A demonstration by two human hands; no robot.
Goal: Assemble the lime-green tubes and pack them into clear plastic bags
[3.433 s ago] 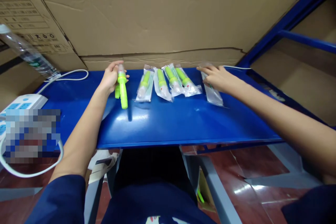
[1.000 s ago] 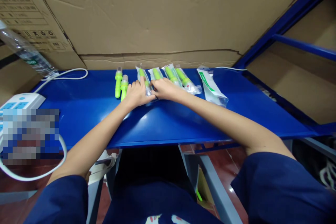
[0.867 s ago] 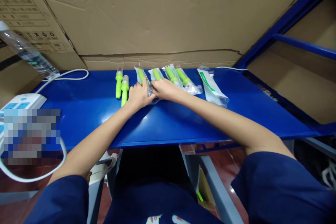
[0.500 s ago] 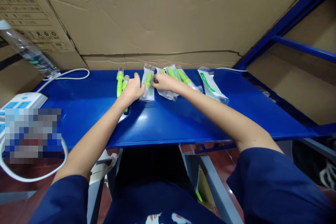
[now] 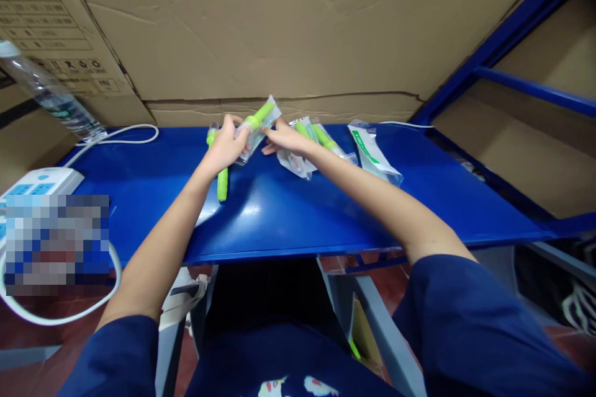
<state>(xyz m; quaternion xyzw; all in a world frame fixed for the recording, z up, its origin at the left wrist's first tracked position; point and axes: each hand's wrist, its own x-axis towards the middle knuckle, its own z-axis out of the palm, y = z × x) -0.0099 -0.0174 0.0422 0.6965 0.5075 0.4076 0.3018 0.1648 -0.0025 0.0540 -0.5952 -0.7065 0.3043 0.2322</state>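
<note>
My left hand [image 5: 226, 146] is closed on a clear plastic packet [image 5: 255, 125] with a lime-green stick-shaped item inside, lifted and tilted with its upper end to the right. My right hand [image 5: 287, 138] is just right of the packet, fingers apart; whether they touch its edge I cannot tell. Below and left of my left hand lies a loose lime-green stick [image 5: 222, 185]. Another green stick with a clear cap [image 5: 212, 131] is partly hidden behind that hand. Beside my right hand are more packets with green sticks [image 5: 328, 138], partly covered by my forearm.
A white-and-green packet [image 5: 372, 152] lies to the right on the blue table [image 5: 288, 217]. At the left are a power strip [image 5: 51, 181], a white cable [image 5: 135, 127] and a clear bottle [image 5: 56, 96]. Cardboard [image 5: 279, 31] stands along the back.
My left hand has taken hold of the packet and raised it off the table, tilting it rightward. My right hand has shifted slightly and its fingers have spread.
</note>
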